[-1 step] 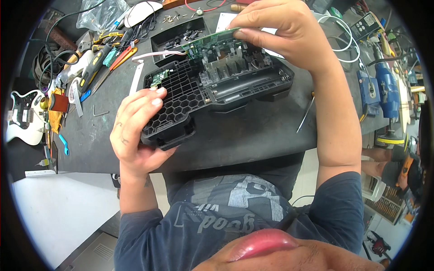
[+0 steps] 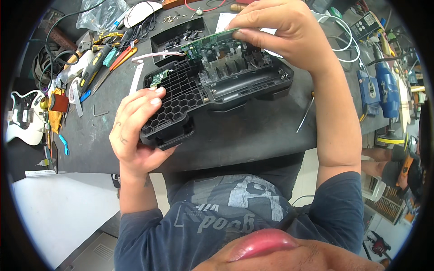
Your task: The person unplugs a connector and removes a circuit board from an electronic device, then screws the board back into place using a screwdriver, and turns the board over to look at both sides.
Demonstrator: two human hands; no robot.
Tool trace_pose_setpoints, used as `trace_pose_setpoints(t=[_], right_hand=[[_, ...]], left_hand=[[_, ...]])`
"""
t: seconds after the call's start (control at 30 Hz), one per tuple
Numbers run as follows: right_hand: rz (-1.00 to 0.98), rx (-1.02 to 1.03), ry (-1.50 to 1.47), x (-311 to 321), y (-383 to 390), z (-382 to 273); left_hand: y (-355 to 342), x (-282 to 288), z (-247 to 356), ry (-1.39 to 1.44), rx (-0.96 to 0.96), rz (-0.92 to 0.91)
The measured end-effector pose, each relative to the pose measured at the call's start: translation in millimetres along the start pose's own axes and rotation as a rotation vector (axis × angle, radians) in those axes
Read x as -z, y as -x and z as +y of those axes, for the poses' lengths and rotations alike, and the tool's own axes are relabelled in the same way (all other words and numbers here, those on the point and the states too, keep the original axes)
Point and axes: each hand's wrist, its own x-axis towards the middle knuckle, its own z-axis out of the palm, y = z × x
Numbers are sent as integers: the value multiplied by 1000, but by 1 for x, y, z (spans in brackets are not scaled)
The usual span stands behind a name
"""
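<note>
My left hand (image 2: 138,124) is closed around the left end of a black plastic housing (image 2: 176,106) with a honeycomb grid, fingertips on top and thumb low at the front. My right hand (image 2: 278,34) pinches the upper edge of a green circuit board (image 2: 201,43), tilted up over clear plastic parts (image 2: 226,67) inside the housing. A pale pinkish cable (image 2: 153,54) runs leftward from the board. A small green board (image 2: 160,77) sits on the grid. A black tray (image 2: 160,43) of small dark parts lies behind.
Tools (image 2: 97,67), cables and a plastic bag (image 2: 95,13) crowd the left of the dark bench (image 2: 244,135), beside a white guitar body (image 2: 25,133). A screwdriver (image 2: 305,115) lies by my right arm. A blue power tool (image 2: 386,90) and another person's limbs (image 2: 375,168) are at right.
</note>
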Motion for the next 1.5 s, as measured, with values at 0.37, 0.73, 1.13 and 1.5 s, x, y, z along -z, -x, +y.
trace_pose_setpoints(t=[0.37, 0.73, 1.13, 1.5], right_hand=[[57, 115, -16, 1, 2, -6], [-169, -74, 224, -3, 4, -21], [-205, 11, 351, -6, 11, -12], [-195, 39, 388, -7, 9, -11]], left_hand=[[-7, -3, 3, 65, 48, 67], [-7, -6, 4, 28, 8, 27], [-9, -13, 7, 10, -1, 14], [-7, -12, 5, 9, -1, 8]])
